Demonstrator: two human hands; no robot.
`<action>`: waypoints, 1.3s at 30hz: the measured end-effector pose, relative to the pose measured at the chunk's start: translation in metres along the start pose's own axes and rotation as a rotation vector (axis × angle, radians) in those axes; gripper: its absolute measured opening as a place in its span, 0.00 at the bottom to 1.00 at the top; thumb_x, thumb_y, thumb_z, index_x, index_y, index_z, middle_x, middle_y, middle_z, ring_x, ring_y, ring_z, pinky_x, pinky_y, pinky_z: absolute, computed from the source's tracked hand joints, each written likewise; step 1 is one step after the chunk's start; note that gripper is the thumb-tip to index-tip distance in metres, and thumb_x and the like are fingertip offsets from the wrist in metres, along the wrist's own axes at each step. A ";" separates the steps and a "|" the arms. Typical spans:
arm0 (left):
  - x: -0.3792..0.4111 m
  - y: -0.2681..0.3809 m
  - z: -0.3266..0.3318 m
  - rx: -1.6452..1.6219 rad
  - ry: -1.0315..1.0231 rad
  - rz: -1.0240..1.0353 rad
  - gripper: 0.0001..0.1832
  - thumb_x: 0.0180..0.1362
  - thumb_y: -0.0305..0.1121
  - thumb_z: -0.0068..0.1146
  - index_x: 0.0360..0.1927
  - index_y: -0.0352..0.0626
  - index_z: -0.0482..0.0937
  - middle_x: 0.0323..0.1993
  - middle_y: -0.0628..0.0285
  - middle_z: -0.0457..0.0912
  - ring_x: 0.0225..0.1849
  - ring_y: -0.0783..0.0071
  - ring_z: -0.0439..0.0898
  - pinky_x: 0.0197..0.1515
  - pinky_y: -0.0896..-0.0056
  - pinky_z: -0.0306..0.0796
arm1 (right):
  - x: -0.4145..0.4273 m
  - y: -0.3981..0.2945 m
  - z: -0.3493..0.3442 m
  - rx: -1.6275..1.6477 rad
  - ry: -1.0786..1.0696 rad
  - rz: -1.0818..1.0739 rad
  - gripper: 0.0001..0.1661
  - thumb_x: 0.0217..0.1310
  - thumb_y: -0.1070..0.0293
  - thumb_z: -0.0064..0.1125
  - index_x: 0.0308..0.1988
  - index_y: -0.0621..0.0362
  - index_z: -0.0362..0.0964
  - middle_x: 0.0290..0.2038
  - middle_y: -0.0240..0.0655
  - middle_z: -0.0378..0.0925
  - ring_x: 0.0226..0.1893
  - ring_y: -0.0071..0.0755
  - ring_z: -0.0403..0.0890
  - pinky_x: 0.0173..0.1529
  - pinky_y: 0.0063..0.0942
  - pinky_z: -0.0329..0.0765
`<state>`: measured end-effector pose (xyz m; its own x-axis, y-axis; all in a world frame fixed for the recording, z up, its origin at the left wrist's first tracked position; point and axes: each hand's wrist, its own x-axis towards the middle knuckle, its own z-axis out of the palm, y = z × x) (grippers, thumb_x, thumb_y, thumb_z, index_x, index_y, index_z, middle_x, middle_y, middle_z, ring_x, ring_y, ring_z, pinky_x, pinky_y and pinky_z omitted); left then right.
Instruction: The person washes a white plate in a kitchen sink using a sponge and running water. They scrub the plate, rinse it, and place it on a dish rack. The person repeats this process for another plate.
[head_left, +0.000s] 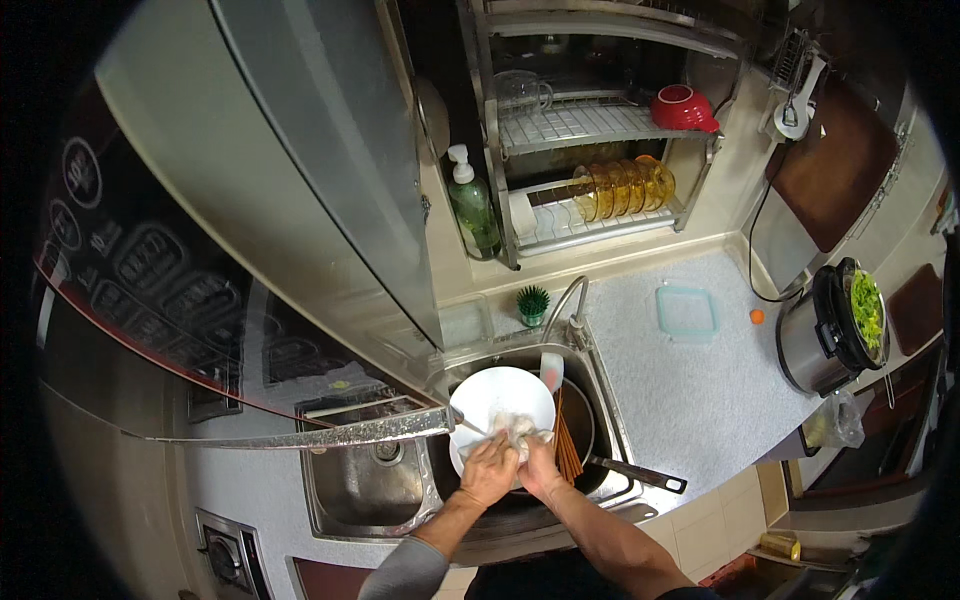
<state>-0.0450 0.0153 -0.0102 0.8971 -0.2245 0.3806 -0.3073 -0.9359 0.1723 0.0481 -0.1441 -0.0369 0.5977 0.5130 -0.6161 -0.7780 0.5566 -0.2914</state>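
Both my hands are together over the right basin of a steel sink (615, 405), at the near rim of a large white dish (495, 390). My left hand (491, 466) grips one side of a bunched whitish cloth (514, 426), and my right hand (538, 463) clasps the other side. A thin metal utensil (471, 424) sticks out from the cloth to the left, its other end hidden. Under and beside the dish lies a frying pan with a dark handle (637, 474). Several brown chopsticks (568, 446) rest against the pan, near a translucent scoop-like item (551, 371).
A curved faucet (574, 319) and green bristle brush (533, 304) stand behind the basin. Overhead at left, a cabinet door's lower edge (375, 427) reaches close to the dish. On the right counter are a teal-rimmed lid (687, 312), an orange piece (757, 316) and a pressure cooker (814, 337).
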 end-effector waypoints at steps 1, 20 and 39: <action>-0.002 -0.001 0.001 -0.063 0.012 -0.005 0.11 0.56 0.28 0.60 0.37 0.34 0.70 0.55 0.40 0.80 0.57 0.49 0.81 0.58 0.53 0.76 | 0.001 -0.001 -0.001 -0.175 -0.038 -0.035 0.32 0.62 0.76 0.55 0.65 0.61 0.60 0.53 0.42 0.76 0.53 0.41 0.79 0.60 0.40 0.77; -0.004 0.003 -0.005 -0.196 -0.292 -0.084 0.27 0.56 0.30 0.61 0.54 0.25 0.66 0.70 0.26 0.55 0.74 0.36 0.56 0.73 0.41 0.55 | 0.002 -0.002 -0.003 -0.480 -0.149 -0.109 0.35 0.60 0.81 0.52 0.67 0.65 0.57 0.56 0.46 0.72 0.56 0.43 0.75 0.59 0.40 0.75; -0.014 -0.011 0.011 -0.025 -0.184 0.046 0.09 0.59 0.31 0.56 0.30 0.38 0.70 0.61 0.39 0.76 0.66 0.52 0.75 0.68 0.49 0.68 | 0.000 0.003 -0.007 -0.343 -0.039 -0.101 0.32 0.62 0.80 0.51 0.65 0.63 0.59 0.54 0.43 0.75 0.52 0.38 0.79 0.56 0.36 0.79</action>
<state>-0.0507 0.0255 -0.0274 0.9241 -0.3150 0.2165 -0.3553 -0.9168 0.1824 0.0441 -0.1468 -0.0431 0.6769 0.4949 -0.5448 -0.7301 0.3576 -0.5823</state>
